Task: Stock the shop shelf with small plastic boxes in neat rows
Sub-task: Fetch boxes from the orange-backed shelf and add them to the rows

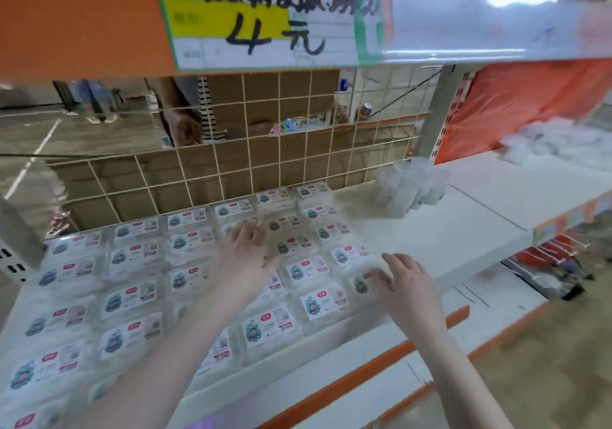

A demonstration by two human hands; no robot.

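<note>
Several small clear plastic boxes (130, 296) with white labels lie in neat rows on the white shelf (414, 236), filling its left half. My left hand (246, 253) rests flat with straight fingers on boxes in the middle rows. My right hand (402, 283) has its fingertips touching the box (359, 284) at the right end of a front row, fingers loosely bent over its edge. The right half of the shelf bears no labelled boxes.
A wire grid (265, 150) backs the shelf. Clear plastic cups (410, 187) stand at the back right. A price sign (261, 14) hangs on the shelf above. Lower orange-edged shelves (364, 375) jut out below. A grey upright post (433, 117) divides the bays.
</note>
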